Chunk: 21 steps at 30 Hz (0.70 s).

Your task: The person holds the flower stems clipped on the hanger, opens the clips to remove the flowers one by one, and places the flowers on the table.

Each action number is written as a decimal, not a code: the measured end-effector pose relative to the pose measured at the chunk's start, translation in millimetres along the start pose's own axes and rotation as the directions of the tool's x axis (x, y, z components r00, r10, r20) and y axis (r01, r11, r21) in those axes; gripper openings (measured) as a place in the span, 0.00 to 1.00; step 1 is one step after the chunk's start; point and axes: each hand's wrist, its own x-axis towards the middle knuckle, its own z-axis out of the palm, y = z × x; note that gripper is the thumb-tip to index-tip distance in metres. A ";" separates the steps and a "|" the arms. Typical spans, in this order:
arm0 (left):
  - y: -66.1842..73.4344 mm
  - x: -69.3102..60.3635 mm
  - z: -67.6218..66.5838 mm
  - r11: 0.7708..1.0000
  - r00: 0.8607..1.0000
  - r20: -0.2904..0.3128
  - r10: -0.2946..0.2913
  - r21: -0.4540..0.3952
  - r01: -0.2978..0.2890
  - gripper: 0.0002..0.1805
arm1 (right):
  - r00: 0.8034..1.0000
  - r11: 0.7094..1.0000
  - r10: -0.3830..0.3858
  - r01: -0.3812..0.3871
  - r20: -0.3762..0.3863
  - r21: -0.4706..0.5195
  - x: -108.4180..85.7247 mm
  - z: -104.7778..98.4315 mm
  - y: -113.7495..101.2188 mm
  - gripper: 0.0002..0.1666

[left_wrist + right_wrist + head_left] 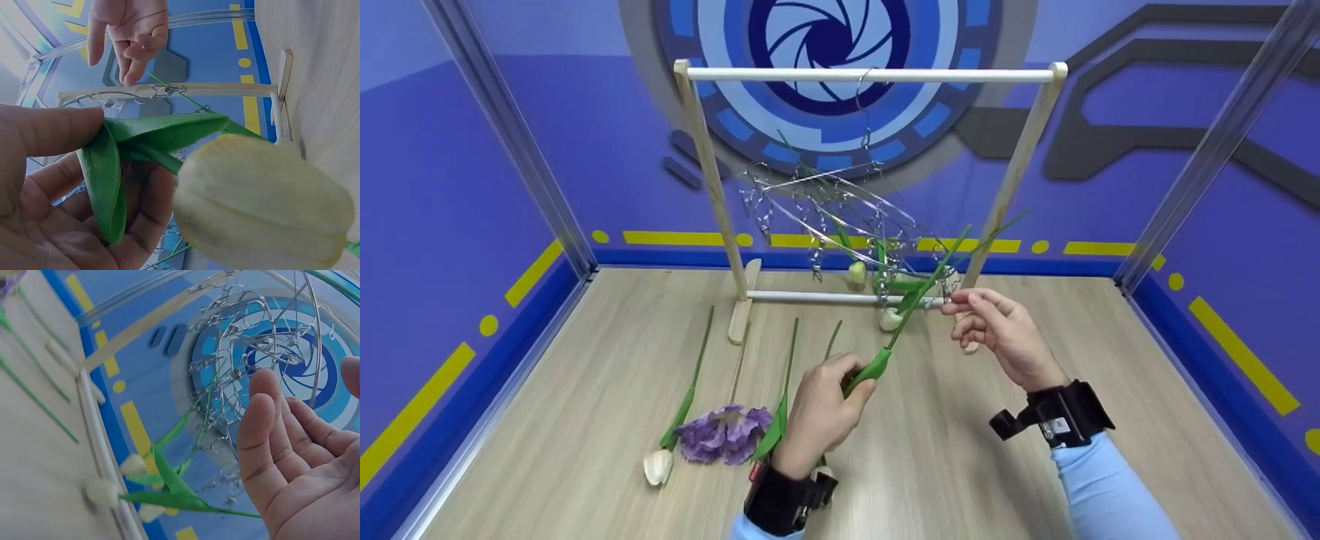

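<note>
My left hand (819,409) pinches the green leaves of a white tulip by its stem; the stem (919,300) slants up and right toward the rack. In the left wrist view the white bloom (261,202) and leaves (169,126) show close up, the thumb (62,126) on the leaves. My right hand (1009,337) is raised beside the right end of the metal clip hanger (840,217), its fingers loosely bent with nothing visible between them; the right wrist view shows the palm (315,478). Several tulips, among them a pale bloom (856,273), hang upside down from the hanger.
A wooden rack with a white top bar (945,76) holds the hanger. On the table (1035,480) at the left lie a white tulip (658,466), a purple flower (724,435) and a green-leaved stem (787,375). Blue panels stand around the table.
</note>
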 end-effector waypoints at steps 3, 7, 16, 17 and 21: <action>0.3 -2.4 -1.9 1.000 1.000 -0.007 0.010 0.004 -0.010 0.02 | 0.998 0.988 -0.016 0.007 -0.054 -0.153 -3.9 1.2 -0.4 0.16; 0.7 -5.4 -3.3 1.000 1.000 -0.005 0.016 0.006 -0.015 0.03 | 0.994 0.948 -0.068 0.037 -0.087 -0.317 -11.1 2.8 -1.0 0.16; 0.3 -8.6 -2.9 1.000 1.000 0.006 0.007 0.015 -0.007 0.03 | 0.967 0.864 -0.202 0.100 -0.158 -0.494 -31.7 0.0 8.5 0.11; 0.1 -8.7 -2.4 1.000 1.000 0.006 0.004 0.018 -0.004 0.03 | 0.962 0.851 -0.217 0.104 -0.164 -0.515 -34.2 -1.1 10.2 0.11; -0.5 -8.9 -0.2 0.999 1.000 0.007 0.012 0.030 -0.012 0.03 | 0.941 0.780 -0.282 0.112 -0.187 -0.616 -44.3 -7.5 17.2 0.12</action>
